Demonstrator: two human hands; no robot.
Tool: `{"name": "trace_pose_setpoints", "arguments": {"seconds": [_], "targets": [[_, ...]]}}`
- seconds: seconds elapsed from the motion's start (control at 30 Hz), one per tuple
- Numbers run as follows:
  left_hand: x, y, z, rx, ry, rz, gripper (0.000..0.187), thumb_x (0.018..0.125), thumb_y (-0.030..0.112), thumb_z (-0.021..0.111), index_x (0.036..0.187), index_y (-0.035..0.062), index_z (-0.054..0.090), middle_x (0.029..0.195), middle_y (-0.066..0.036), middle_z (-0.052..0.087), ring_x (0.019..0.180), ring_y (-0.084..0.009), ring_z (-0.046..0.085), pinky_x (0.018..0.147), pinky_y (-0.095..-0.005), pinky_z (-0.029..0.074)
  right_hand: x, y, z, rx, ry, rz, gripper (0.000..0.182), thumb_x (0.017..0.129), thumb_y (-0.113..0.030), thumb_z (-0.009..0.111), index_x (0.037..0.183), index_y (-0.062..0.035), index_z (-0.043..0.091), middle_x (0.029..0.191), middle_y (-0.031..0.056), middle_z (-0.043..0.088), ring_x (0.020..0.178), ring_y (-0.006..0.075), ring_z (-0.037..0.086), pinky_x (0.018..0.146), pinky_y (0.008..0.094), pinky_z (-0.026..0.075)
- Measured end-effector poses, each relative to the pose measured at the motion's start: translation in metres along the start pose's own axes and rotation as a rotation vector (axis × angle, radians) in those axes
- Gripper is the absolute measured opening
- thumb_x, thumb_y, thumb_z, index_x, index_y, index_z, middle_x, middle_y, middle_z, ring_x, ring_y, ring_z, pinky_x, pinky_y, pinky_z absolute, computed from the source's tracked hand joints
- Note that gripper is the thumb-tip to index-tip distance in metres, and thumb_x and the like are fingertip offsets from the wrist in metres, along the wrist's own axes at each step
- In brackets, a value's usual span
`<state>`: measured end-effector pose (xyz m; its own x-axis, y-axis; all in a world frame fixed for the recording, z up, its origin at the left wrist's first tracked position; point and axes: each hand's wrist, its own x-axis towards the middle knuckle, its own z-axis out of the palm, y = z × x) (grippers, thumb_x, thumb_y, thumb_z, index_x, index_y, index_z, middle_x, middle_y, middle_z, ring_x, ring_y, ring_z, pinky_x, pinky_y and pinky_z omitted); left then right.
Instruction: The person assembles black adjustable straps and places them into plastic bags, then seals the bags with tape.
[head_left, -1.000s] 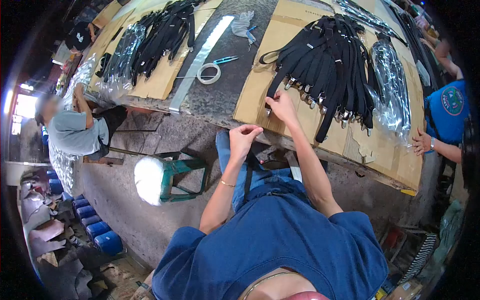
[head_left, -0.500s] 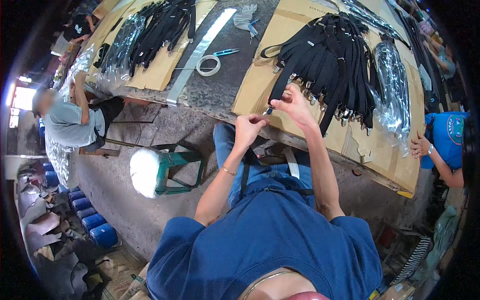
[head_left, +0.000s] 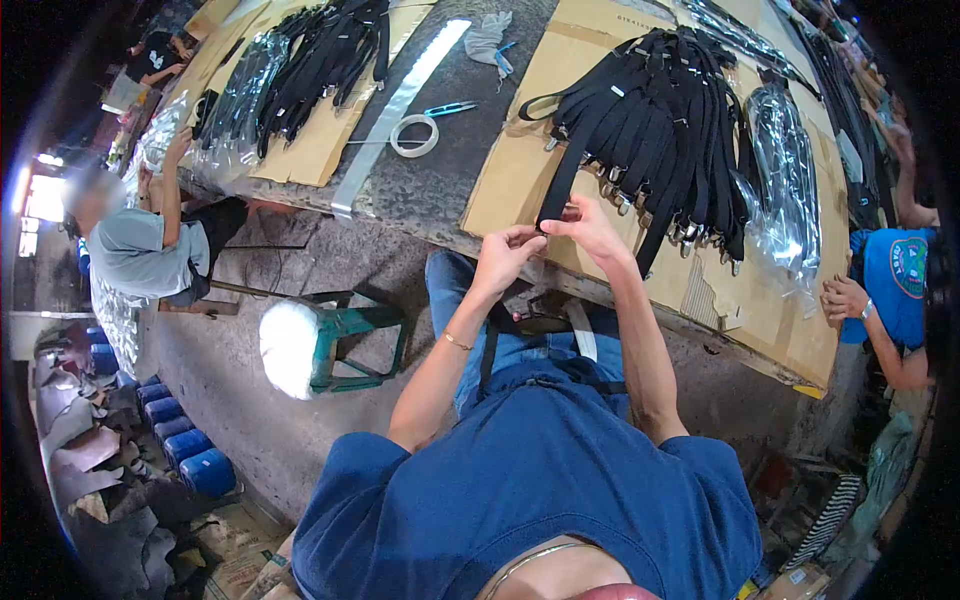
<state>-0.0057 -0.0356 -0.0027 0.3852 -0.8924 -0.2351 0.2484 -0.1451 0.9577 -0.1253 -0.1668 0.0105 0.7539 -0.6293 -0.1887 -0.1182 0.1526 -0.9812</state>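
Note:
A fan of black elastic straps (head_left: 650,130) with metal clips lies on a cardboard sheet (head_left: 500,175) before me. One strap (head_left: 563,185) runs from the pile down to the table's edge, its end between my hands. My left hand (head_left: 503,257) pinches at this end, fingertips closed. Close beside it on the right, my right hand (head_left: 592,232) grips the same strap end with thumb and fingers together. The fingers hide most of what they hold, including any clip there.
Clear plastic bags (head_left: 785,170) of straps lie right of the pile. To the left are a tape roll (head_left: 414,136), blue snips (head_left: 450,107) and more straps (head_left: 325,60). A green stool (head_left: 350,335) stands below left. Co-workers are at left (head_left: 140,245) and right (head_left: 895,275).
My two hands have come closer together at the strap end, my left hand moving slightly right. The small end piece seen between them before is now covered by fingers.

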Motion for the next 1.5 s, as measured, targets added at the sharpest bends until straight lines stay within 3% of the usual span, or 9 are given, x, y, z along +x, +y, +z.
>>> {"name": "trace_pose_setpoints", "arguments": {"seconds": [0.6,0.73,0.9,1.03,1.1,1.17,1.23,1.4,1.5], "targets": [[0.008,0.009,0.008,-0.09,-0.062,0.015,0.02,0.084,0.005,0.065,0.101,-0.0057,0.062,0.089,-0.009,0.067,0.077,-0.0112,0.063,0.072,-0.0226,0.05,0.003,0.011,0.005,0.314,-0.025,0.197,0.012,0.081,-0.014,0.07,0.077,-0.0072,0.061,0.073,0.0003,0.061,0.065,0.0083,0.056,0.061,0.0235,0.042],[0.005,0.005,0.005,-0.101,-0.088,-0.06,0.019,0.086,0.005,0.063,0.101,-0.0067,0.062,0.088,-0.011,0.067,0.079,-0.0142,0.065,0.072,-0.0249,0.052,0.006,-0.019,0.006,0.637,-0.002,0.142,0.01,0.087,-0.014,0.064,0.091,-0.0058,0.062,0.086,0.0004,0.063,0.074,0.007,0.056,0.059,0.0225,0.042],[0.013,0.005,0.007,-0.14,-0.072,-0.075,0.017,0.088,0.005,0.06,0.1,-0.0076,0.061,0.088,-0.011,0.067,0.078,-0.0148,0.066,0.07,-0.0251,0.053,0.022,0.011,-0.003,0.574,0.119,0.026,0.01,0.086,-0.011,0.064,0.094,-0.005,0.063,0.083,0.0014,0.064,0.069,0.0064,0.057,0.056,0.0195,0.04],[0.029,0.015,0.006,-0.201,-0.084,-0.024,0.014,0.088,0.003,0.058,0.098,-0.0072,0.062,0.087,-0.011,0.067,0.076,-0.0146,0.066,0.067,-0.0243,0.052,0.013,0.013,0.004,0.461,-0.028,0.072,0.016,0.086,-0.018,0.066,0.093,-0.0043,0.063,0.082,0.003,0.064,0.065,0.0092,0.057,0.053,0.0233,0.042],[0.021,0.024,0.008,-0.097,-0.114,-0.086,0.014,0.088,0.002,0.058,0.097,-0.0073,0.061,0.086,-0.011,0.067,0.074,-0.0151,0.066,0.067,-0.0245,0.052,0.022,0.009,-0.008,0.744,-0.188,0.19,0.022,0.089,-0.026,0.062,0.094,-0.0046,0.061,0.082,0.0047,0.064,0.067,0.0109,0.059,0.055,0.0254,0.045],[0.013,0.017,0.008,-0.061,-0.137,-0.11,0.013,0.088,0.002,0.058,0.096,-0.0074,0.061,0.085,-0.012,0.067,0.074,-0.0155,0.066,0.067,-0.0247,0.052,0.044,0.001,-0.004,0.711,0.239,-0.003,0.022,0.093,-0.027,0.055,0.095,-0.006,0.059,0.082,0.0049,0.065,0.065,0.0118,0.059,0.053,0.0244,0.045],[0.009,0.016,0.009,-0.094,-0.117,-0.15,0.013,0.088,0.002,0.058,0.095,-0.0074,0.061,0.084,-0.012,0.067,0.075,-0.0158,0.066,0.067,-0.0247,0.052,0.056,0.0,-0.011,0.632,0.287,-0.025,0.016,0.091,-0.022,0.058,0.091,-0.0066,0.058,0.084,0.0055,0.066,0.065,0.0122,0.061,0.051,0.022,0.044],[0.049,0.024,0.014,-0.185,-0.021,0.056,0.015,0.085,0.005,0.063,0.095,-0.0061,0.062,0.085,-0.011,0.067,0.07,-0.0121,0.062,0.067,-0.0242,0.051,0.028,0.003,0.013,0.641,0.084,-0.034,0.016,0.088,-0.009,0.058,0.102,-0.0036,0.06,0.091,0.0077,0.066,0.074,0.0139,0.064,0.056,0.0221,0.047],[0.051,0.035,0.014,-0.066,-0.051,0.007,0.015,0.084,0.003,0.062,0.096,-0.0066,0.061,0.085,-0.01,0.067,0.072,-0.0119,0.063,0.066,-0.0239,0.051,0.035,0.01,0.005,0.755,0.049,-0.046,0.022,0.09,-0.017,0.056,0.107,-0.0027,0.06,0.095,0.007,0.066,0.079,0.0148,0.064,0.061,0.0241,0.048]]}}
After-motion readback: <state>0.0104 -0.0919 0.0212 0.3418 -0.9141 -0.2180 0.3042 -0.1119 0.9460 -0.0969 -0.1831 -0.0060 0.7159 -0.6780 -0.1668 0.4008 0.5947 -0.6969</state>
